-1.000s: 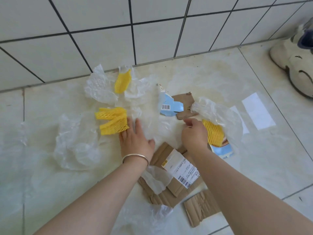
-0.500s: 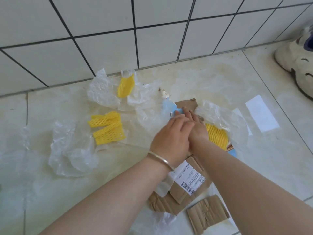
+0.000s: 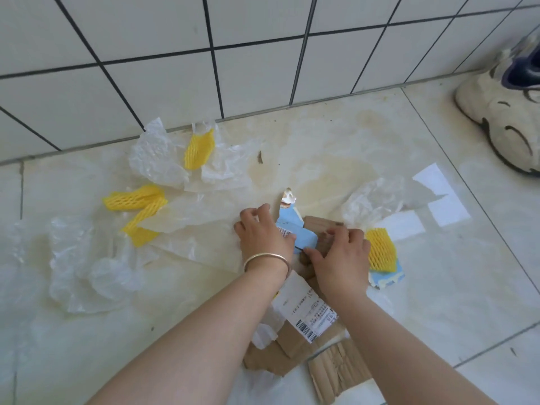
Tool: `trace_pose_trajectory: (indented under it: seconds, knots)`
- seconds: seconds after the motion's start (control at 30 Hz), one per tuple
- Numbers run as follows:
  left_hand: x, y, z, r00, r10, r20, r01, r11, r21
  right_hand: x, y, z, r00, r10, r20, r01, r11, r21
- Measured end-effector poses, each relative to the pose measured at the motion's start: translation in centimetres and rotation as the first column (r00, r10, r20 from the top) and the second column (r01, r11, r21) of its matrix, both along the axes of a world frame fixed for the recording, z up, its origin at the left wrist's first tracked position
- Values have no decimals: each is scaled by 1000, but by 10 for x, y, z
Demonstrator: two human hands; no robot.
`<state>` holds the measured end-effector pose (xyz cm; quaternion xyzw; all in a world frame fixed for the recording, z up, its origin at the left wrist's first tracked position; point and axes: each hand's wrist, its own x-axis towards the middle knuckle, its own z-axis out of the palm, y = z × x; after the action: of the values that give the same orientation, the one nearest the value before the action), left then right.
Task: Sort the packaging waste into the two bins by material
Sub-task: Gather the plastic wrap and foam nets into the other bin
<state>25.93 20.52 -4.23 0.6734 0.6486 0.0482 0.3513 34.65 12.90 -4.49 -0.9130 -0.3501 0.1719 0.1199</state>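
on the floor tiles near the middle, the left hand and right hand are both pinching the torn blue card piece with curled fingers. around them, yellow foam nets, plastic film and cardboard scraps are lying loose; no bins are showing, so sorting looks barely begun.

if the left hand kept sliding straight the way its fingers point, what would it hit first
The left hand points away toward the wall. Past its fingertips the floor looks bare, so probably the tiled wall first, though the clear plastic sheet lies close beside that line.
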Motion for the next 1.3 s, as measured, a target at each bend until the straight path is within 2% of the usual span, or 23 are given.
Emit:
trace_pose_trajectory:
  seconds: [0.07,0.13,0.23,0.3,0.37,0.43,0.5,0.57,0.63,0.7,0.8,0.9,0.97,1.17,1.3]
  knots:
    - [1,-7,-1,999,-35,20,35,999,-14,-2,0,2,995,-95,-4,95,995,-37]
    - [6,-10,1,998,-27,54,31,996,-78,-1,3,4,990,-120,-70,119,993,-15]
    - [13,-5,5,997,36,64,-23,980,-197,0,8,10,949,-156,-273,178,982,56]
    - [15,0,10,998,46,51,-32,968,-248,2,11,18,877,-222,-426,286,954,91]
    - [14,5,18,992,75,97,-45,959,-279,5,13,30,832,-224,-508,340,929,147]
    - [11,10,31,974,99,205,-44,966,-253,10,13,44,841,-174,-512,326,919,223]
    - [5,15,47,947,77,313,-30,988,-154,15,12,60,825,-139,-548,348,889,299]
    - [-4,16,59,923,44,381,-15,997,-78,18,5,74,796,-139,-590,412,838,359]
    - [-14,10,63,908,54,415,-20,996,-86,16,-7,81,775,-180,-606,479,793,376]
    - [-22,-3,58,925,57,375,1,988,-152,7,-24,82,721,-247,-648,558,761,331]
    - [-35,-26,41,978,-43,206,90,969,-228,-15,-57,69,614,-398,-682,655,738,159]
    - [-57,-39,29,989,-79,124,105,969,-222,-45,-89,48,522,-515,-680,700,714,-2]
    - [-72,-47,24,990,-125,67,136,970,-203,-66,-102,36,484,-534,-693,693,717,-68]
    - [-98,-62,21,974,-227,23,227,951,-208,-93,-104,28,404,-509,-760,699,708,-102]
    - [-108,-64,27,984,-88,157,127,958,-258,-98,-106,35,452,-441,-776,677,736,-24]
